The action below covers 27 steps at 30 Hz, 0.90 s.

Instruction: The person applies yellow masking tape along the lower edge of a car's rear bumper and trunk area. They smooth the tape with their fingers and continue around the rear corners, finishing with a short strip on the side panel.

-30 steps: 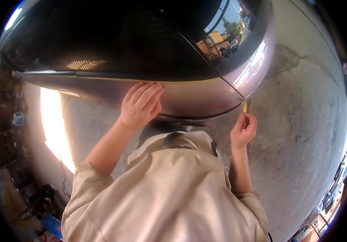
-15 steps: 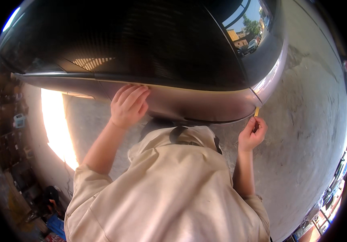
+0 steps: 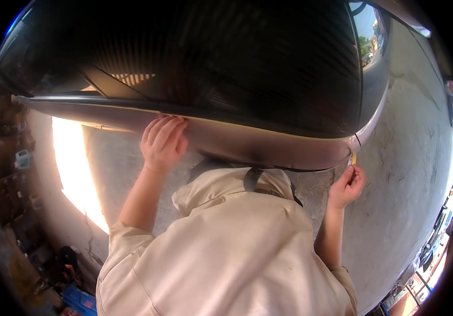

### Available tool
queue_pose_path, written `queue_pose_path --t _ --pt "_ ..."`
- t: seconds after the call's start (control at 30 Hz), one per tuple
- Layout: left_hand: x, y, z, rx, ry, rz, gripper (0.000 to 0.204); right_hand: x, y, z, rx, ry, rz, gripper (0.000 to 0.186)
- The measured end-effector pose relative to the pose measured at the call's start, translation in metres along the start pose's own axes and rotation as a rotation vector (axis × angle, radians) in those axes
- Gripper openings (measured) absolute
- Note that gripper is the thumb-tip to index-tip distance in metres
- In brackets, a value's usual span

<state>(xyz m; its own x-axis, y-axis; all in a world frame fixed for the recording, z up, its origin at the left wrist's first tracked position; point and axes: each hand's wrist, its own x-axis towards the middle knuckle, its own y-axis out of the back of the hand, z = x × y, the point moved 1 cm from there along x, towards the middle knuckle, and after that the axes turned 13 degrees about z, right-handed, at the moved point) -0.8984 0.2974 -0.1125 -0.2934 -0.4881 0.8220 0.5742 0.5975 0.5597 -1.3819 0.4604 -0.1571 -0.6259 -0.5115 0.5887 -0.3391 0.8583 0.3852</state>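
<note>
A car (image 3: 268, 147) with a pinkish-bronze body panel and dark glass stretches across in front of me. Thin yellow tape (image 3: 247, 127) runs along the line where the panel meets the dark window (image 3: 226, 73). My left hand (image 3: 162, 145) lies against the upper edge of the panel, its fingers extended over the tape line and holding nothing. Below the panel's right end, my right hand (image 3: 346, 187) pinches a short yellow tape strip (image 3: 354, 157) between thumb and fingertips. The strip stands up toward the corner of the car; whether it joins the long line cannot be made out.
Grey concrete floor (image 3: 395, 195) spreads under and beside the car, with a bright sunlit patch (image 3: 73, 168) at left. Shelves and clutter line the far left, including a pale blue jug (image 3: 23, 159) and a blue box (image 3: 80, 299). More items stand along the right rim.
My view of the car has shifted, its right end now farther right and lower. My right hand has moved right and slightly down with the strip. My left hand stays on the panel edge.
</note>
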Motion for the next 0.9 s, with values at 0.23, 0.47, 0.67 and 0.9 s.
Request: queue_pose_path --t 0.23,0.47,0.67,0.9 --pt "-0.018 0.010 -0.021 0.106 0.020 -0.009 0.029 -0.015 0.007 -0.018 -0.034 -0.032 0.014 0.016" --pt "-0.034 -0.004 -0.019 -0.033 0.133 0.061 0.031 -0.045 0.011 -0.055 -0.131 -0.180 -0.069 0.020" --pt "-0.026 -0.007 -0.035 -0.023 0.161 0.128 0.030 -0.070 0.014 -0.070 -0.126 -0.147 -0.056 0.016" --pt "-0.004 -0.001 -0.051 0.043 0.046 0.135 0.024 -0.089 0.021 -0.067 -0.136 -0.206 -0.101 0.015"
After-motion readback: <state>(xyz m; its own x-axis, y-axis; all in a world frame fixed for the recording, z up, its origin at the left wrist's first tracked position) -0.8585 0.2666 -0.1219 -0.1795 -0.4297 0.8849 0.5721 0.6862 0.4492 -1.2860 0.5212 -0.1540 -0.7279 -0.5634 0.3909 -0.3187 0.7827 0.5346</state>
